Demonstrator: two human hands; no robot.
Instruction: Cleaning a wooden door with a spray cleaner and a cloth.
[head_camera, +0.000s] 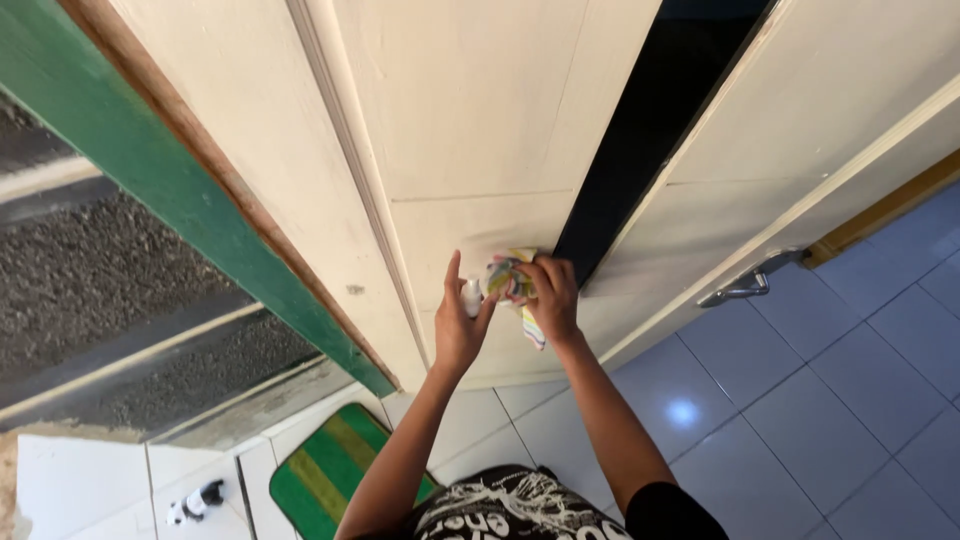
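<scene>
Left hand (458, 322) closed around small white bottle (471, 296), near cream door panel (470, 130). Right hand (551, 296) gripping multicoloured cloth (510, 280), pressed against door just right of bottle.

Cream door panel (480, 110) directly ahead of both hands, flat and unbroken, closing off all forward passage; left hand (458, 325) and right hand (548, 298) close together against it, small white bottle (471, 296) and crumpled multicoloured cloth (512, 282) filling the narrow space between them. Dark open gap (640, 130) just right of the right hand, free to enter. Metal door handle (752, 283) projecting farther right. Open room over blue tiled floor (830, 400); green doormat (325, 465) lying flat below left
</scene>
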